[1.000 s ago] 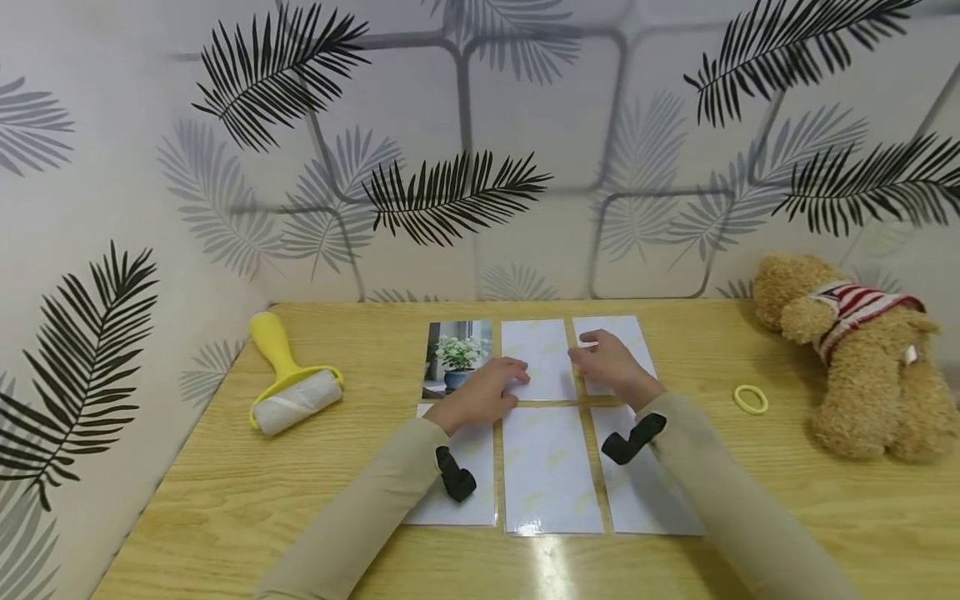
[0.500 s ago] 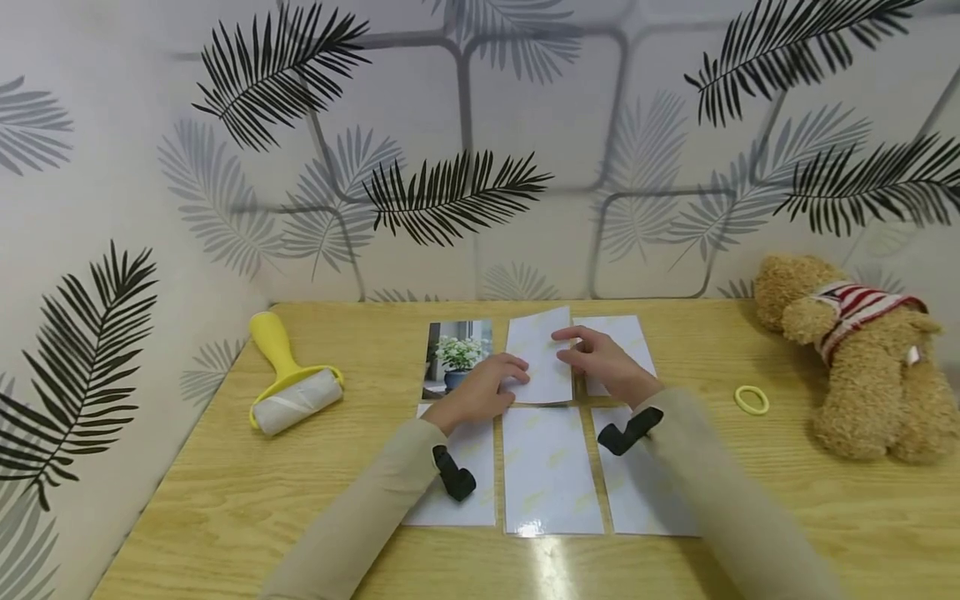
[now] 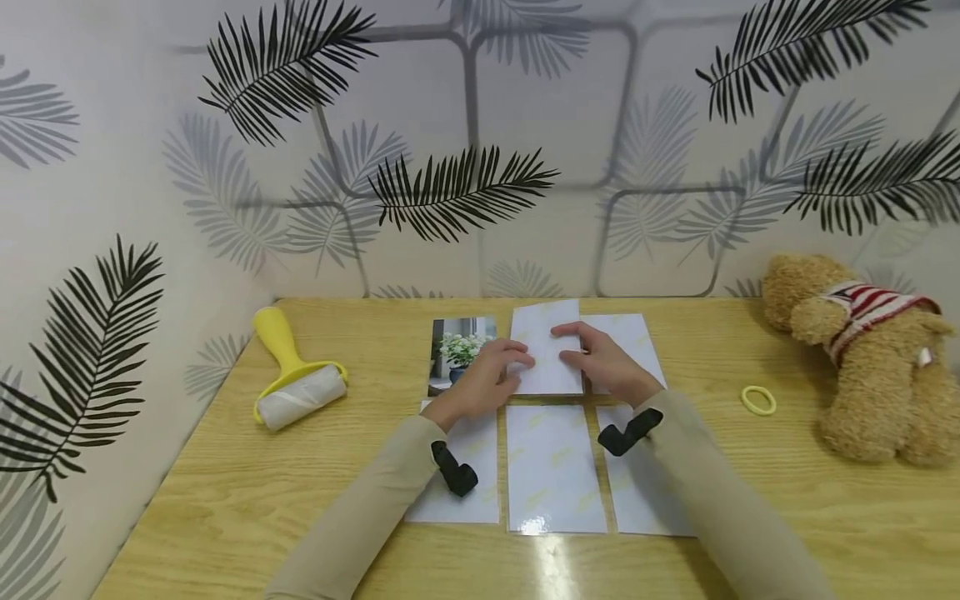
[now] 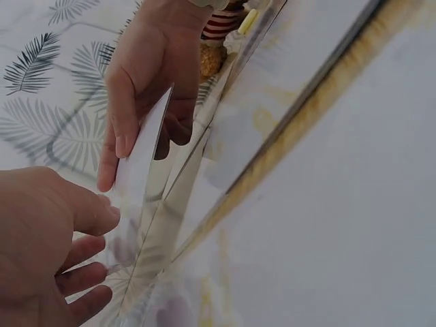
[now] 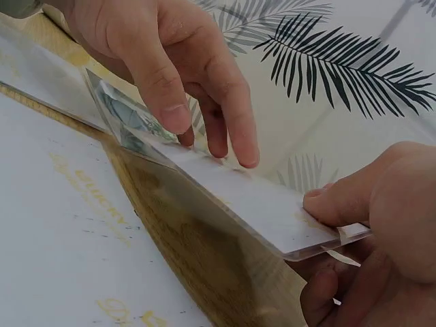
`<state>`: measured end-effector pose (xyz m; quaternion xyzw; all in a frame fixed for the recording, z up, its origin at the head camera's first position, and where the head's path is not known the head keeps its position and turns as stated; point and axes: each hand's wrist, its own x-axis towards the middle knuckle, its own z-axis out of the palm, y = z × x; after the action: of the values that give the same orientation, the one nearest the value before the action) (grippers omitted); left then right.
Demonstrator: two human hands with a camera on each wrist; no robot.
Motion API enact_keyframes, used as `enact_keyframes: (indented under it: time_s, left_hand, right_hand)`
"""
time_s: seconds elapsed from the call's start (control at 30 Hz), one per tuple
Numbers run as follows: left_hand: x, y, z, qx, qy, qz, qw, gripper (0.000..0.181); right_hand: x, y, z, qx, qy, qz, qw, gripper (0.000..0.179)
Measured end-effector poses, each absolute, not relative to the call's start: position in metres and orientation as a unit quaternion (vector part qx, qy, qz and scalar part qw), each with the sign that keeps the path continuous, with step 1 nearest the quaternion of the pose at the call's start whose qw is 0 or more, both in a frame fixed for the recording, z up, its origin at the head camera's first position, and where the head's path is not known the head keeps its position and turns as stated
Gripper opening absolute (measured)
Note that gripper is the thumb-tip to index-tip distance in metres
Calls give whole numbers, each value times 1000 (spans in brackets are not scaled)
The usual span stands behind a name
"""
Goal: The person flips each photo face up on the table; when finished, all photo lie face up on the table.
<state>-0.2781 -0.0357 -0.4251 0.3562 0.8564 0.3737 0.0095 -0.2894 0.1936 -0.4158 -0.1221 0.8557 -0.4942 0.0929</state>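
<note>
A white-backed laminated card (image 3: 538, 337) is raised off the table, its right side tipped up. My right hand (image 3: 611, 360) pinches its right edge, thumb on the white face (image 5: 259, 211) and fingers underneath, as the right wrist view shows. At the card's left edge is my left hand (image 3: 483, 379), its loosely bent fingertips right by the white face. Left of it lies a card with a photo of a potted plant (image 3: 457, 343), partly covered by the left hand. Other white cards lie face down: one at upper right (image 3: 636, 343), one at lower middle (image 3: 557, 471).
Two more white cards lie under the forearms, at lower left (image 3: 480, 492) and lower right (image 3: 645, 496). A yellow-handled lint roller (image 3: 300, 396) lies at left. On the right are a yellow ring (image 3: 758, 401) and a teddy bear (image 3: 862, 375). A patterned wall stands behind the table.
The right hand has moved left from the upper right card to the upper middle one and lifted its right side. The left hand has stayed near its left edge.
</note>
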Motion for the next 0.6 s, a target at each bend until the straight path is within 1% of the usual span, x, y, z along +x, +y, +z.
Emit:
enact_keyframes:
  time_s: [0.1, 0.2, 0.33, 0.43, 0.6]
  left_hand:
    - [-278, -36, -423, 322, 858, 400, -7, 39]
    - [-278, -33, -420, 281, 845, 454, 4, 50]
    - [-277, -30, -418, 209, 811, 541, 76, 59]
    - [-276, -29, -417, 154, 776, 599, 122, 62]
    - [-274, -28, -420, 115, 718, 674, 133, 62]
  right_hand:
    - [-289, 195, -415, -125, 842, -516, 100, 42]
    - [-288, 198, -412, -126, 835, -525, 102, 43]
    - [-288, 198, -411, -122, 825, -542, 104, 43]
    - [-289, 196, -412, -124, 813, -558, 108, 44]
    - [-288, 192, -413, -124, 815, -553, 120, 45]
